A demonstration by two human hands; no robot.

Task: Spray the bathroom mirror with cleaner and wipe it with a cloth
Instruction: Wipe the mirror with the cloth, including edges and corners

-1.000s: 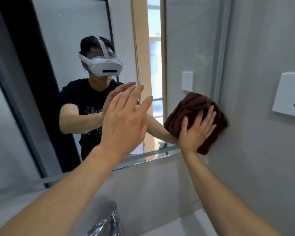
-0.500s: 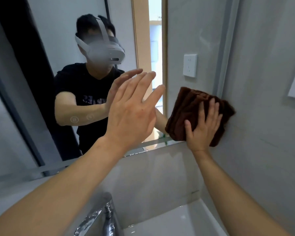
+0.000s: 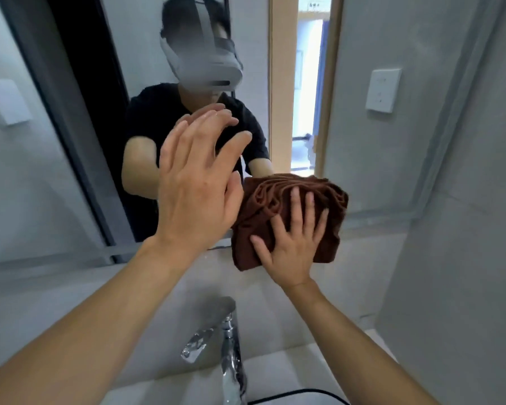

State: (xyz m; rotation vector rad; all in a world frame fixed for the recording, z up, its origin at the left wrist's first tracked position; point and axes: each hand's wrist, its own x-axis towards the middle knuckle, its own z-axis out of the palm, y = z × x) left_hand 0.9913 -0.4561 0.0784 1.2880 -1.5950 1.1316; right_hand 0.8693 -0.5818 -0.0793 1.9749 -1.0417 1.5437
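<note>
The bathroom mirror point(image 3: 377, 159) fills the wall ahead and reflects a person in a black shirt wearing a white headset. A bunched brown cloth point(image 3: 278, 200) lies against the mirror's lower edge. My right hand point(image 3: 289, 247) presses flat on the cloth with fingers spread. My left hand point(image 3: 196, 188) is raised just left of the cloth, palm toward the glass, fingers apart and holding nothing. No spray bottle is in view.
A chrome faucet point(image 3: 228, 337) stands below my arms over a white sink point(image 3: 313, 366). A grey tiled wall point(image 3: 465, 258) closes in on the right. The glass reflects a white wall switch point(image 3: 382, 90) and an open doorway.
My right hand has slid the cloth leftward and down from the mirror's right edge to its bottom edge. My left hand stays raised and open. My view has tilted down.
</note>
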